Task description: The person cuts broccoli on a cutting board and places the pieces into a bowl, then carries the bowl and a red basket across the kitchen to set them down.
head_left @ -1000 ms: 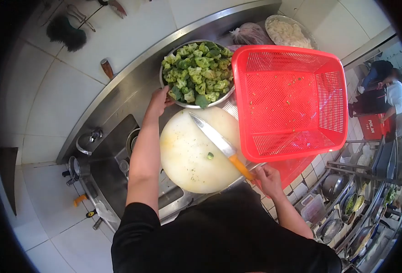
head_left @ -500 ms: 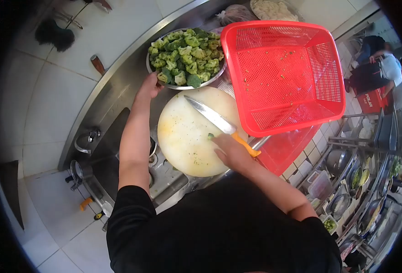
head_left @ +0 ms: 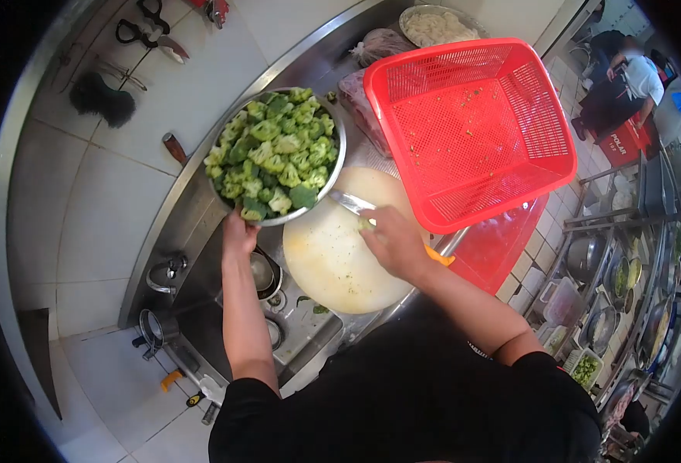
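My left hand (head_left: 240, 234) grips the near-left rim of a round metal bowl (head_left: 343, 148) heaped with broccoli florets (head_left: 275, 150). The bowl is tilted, and its lower right edge hangs over the round white cutting board (head_left: 340, 266). Above the board, my right hand (head_left: 396, 244) is closed, with a small green broccoli piece (head_left: 368, 222) at its fingertips. Beneath that hand lies a knife (head_left: 351, 202); its blade tip is near the bowl, and its orange handle is partly hidden. Green crumbs dot the board.
A red plastic basket (head_left: 471, 212) with green bits stands right of the board, above a red surface (head_left: 487, 255). The sink (head_left: 201, 289) and faucet (head_left: 167, 272) are at left. Behind are bagged food (head_left: 383, 46) and a tray (head_left: 441, 29). A person (head_left: 626, 85) is far right.
The bowl has come closer and to the left, held by my left hand. My right hand has shifted slightly up and right, now covering the middle of the knife.
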